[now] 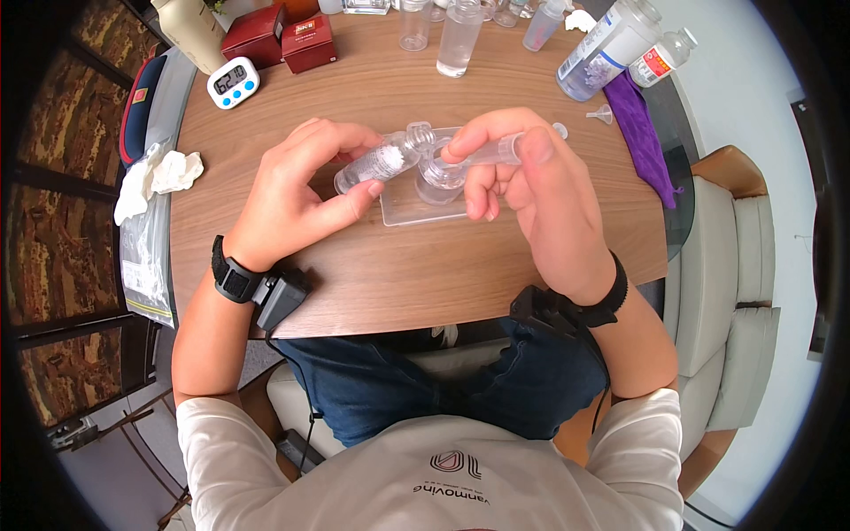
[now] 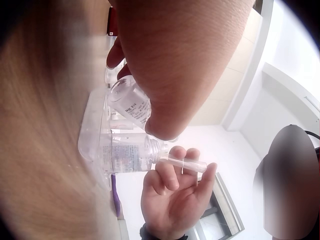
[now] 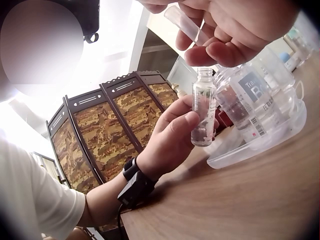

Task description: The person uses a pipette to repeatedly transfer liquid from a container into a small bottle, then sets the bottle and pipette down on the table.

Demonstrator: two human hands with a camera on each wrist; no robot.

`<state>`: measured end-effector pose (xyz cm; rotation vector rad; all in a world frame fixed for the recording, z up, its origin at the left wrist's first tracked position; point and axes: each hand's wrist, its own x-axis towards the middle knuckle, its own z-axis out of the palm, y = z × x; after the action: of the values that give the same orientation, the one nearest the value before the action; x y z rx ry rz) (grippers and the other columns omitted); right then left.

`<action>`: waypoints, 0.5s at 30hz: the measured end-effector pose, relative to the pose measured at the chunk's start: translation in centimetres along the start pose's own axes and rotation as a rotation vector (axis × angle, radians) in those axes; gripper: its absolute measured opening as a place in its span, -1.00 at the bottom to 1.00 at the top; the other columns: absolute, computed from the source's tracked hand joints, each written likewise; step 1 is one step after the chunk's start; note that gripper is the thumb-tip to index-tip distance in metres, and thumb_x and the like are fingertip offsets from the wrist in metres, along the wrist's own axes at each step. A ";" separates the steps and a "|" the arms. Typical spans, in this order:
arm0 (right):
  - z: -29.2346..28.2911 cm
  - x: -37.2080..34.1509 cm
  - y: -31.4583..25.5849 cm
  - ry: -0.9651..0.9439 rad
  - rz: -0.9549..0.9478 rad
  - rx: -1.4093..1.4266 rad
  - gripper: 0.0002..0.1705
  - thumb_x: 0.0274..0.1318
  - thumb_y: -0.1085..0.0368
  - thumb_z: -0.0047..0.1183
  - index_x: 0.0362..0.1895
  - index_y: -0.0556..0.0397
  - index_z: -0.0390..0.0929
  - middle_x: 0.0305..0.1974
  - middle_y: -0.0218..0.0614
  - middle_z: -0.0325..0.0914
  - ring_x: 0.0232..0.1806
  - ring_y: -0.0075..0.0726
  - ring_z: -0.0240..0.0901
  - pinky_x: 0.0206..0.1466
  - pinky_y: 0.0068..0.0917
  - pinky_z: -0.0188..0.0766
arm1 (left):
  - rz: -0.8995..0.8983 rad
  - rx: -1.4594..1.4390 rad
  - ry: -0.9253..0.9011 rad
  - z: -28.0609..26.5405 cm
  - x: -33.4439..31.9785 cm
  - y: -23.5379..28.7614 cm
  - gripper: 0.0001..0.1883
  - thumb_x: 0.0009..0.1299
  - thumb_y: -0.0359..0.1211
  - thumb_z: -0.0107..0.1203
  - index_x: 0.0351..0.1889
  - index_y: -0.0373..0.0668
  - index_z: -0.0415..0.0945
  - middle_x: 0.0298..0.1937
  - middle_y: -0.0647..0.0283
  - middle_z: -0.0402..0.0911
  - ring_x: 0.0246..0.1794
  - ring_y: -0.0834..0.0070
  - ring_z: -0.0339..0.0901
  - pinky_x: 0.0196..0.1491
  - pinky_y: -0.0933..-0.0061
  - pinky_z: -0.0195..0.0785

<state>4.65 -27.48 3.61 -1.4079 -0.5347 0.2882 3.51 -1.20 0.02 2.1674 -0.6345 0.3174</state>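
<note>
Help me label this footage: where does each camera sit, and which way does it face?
Head: on the head, facing forward and down at the table; left arm, right arm, shirt and jeans show.
Left wrist: on that wrist, facing the small bottle; left fingers and right fingers show.
Right wrist: on that wrist, facing across to the left arm; right fingers show above.
Wrist views share the small bottle and tube.

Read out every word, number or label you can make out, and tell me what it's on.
"vanmoving" and, it seems, "10": the shirt.
"6210", apparently: the timer.
"Tra" and "B", otherwise unclear: the bottle on the tray.
Too small or blurred: the shirt's smallest line, and labels on the small bottle in the left hand, the red box and the large bottle.
</note>
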 end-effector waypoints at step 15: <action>0.0 -0.1 -0.8 0.075 -0.023 -0.027 -0.58 0.56 0.15 -0.35 -0.11 0.15 0.53 -0.29 -0.39 0.50 -0.41 -0.64 0.26 -0.27 -0.60 0.24 | -0.001 0.015 -0.004 -0.1 0.1 0.2 -0.63 0.21 -0.40 0.37 -0.02 -0.27 0.63 -0.20 0.15 0.64 -0.16 0.32 0.58 -0.04 0.35 0.45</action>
<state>4.50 -27.66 4.42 -1.4319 -0.4943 0.2100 3.43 -1.23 0.29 2.1827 -0.6352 0.3187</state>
